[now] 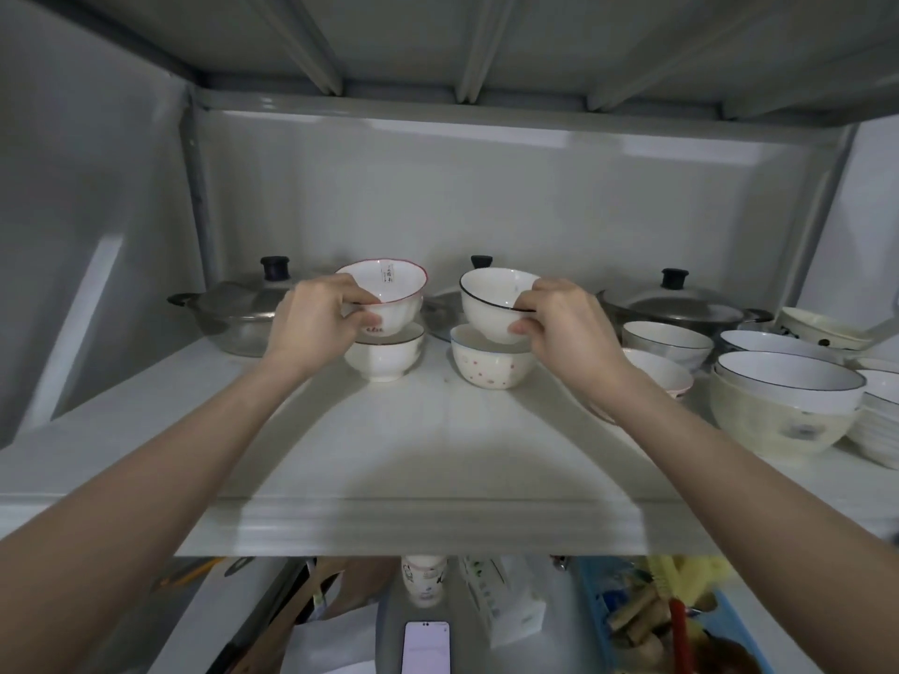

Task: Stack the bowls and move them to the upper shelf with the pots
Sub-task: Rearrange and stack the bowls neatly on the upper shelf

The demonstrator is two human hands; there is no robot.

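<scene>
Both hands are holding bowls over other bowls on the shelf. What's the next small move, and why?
Probably lower both: the left hand grips the red-rimmed bowl above a plain white bowl, and the right hand grips the dark-rimmed bowl tilted over the dotted bowl.

A pale grey metal shelving unit [438,153] fills the view, its back panel catching soft glare near the top. Ribbed metal decking [404,36] forms the ceiling above. Dim light leaves shadows across the white shelf [438,459], with a cluttered lower level [340,620] beneath its front edge.
</scene>
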